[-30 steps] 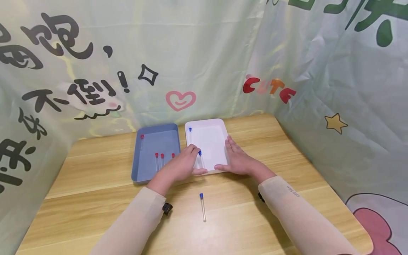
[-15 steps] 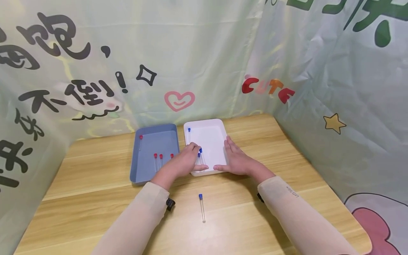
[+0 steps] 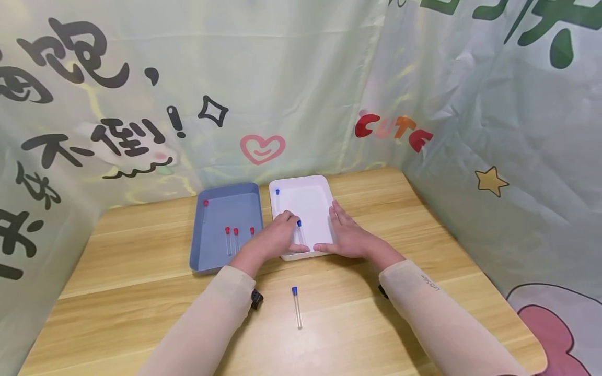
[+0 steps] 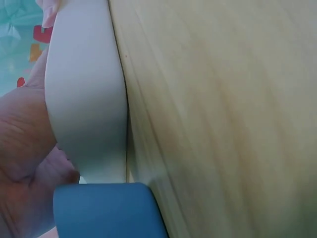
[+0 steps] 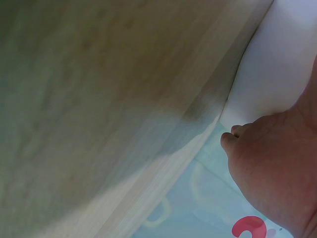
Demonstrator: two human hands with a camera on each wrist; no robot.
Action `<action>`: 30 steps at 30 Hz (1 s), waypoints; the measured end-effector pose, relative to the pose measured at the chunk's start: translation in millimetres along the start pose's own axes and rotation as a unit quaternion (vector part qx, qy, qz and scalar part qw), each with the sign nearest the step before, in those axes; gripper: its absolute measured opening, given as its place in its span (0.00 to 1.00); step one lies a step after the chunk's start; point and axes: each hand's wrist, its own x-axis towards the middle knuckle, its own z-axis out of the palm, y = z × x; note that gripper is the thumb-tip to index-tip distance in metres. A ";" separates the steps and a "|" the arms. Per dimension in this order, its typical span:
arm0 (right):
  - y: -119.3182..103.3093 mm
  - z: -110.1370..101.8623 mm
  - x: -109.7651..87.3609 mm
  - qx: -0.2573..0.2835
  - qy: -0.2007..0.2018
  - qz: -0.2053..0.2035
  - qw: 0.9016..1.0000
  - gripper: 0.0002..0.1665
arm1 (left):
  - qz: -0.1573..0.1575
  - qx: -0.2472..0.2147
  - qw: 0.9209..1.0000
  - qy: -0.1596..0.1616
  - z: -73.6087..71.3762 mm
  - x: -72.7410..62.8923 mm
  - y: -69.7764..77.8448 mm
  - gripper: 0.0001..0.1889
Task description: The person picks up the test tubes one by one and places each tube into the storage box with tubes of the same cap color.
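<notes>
My left hand (image 3: 277, 236) reaches over the near left corner of the white tray (image 3: 310, 206), thumb stretched along its front rim, fingers bent loosely inside. Beside these fingers a blue-capped test tube (image 3: 299, 223) lies in the tray, its lower part partly hidden. My right hand (image 3: 350, 237) lies along the tray's right side, fingers straight, thumb pointing left at the front rim. In the left wrist view the palm shows behind the tray's outer wall (image 4: 89, 89). A second blue-capped tube (image 3: 277, 192) lies in the tray's far left corner.
Left of the white tray stands a blue-grey tray (image 3: 235, 209) with several red-capped tubes (image 3: 228, 231). One more blue-capped tube (image 3: 297, 308) lies on the wooden table (image 3: 400, 324) in front. Printed cloth (image 3: 301, 78) hangs behind the table.
The left hand has shifted slightly right along the tray. Two blue caps showed by its fingers half a second ago; now one shows there. The right hand stays in place.
</notes>
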 end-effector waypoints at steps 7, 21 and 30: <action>-0.4 -0.9 -0.9 0.002 0.006 -0.008 1.000 0.81 | 0.002 0.020 1.000 -0.004 0.9 2.0 2.8 0.47; 0.1 -0.1 -1.4 0.007 0.009 -0.008 1.000 0.79 | -0.022 0.036 0.999 -0.027 1.0 3.0 10.1 0.46; 0.4 1.6 -0.6 0.008 0.007 -0.004 1.000 0.78 | -0.032 0.039 0.998 -0.033 1.2 1.9 12.6 0.46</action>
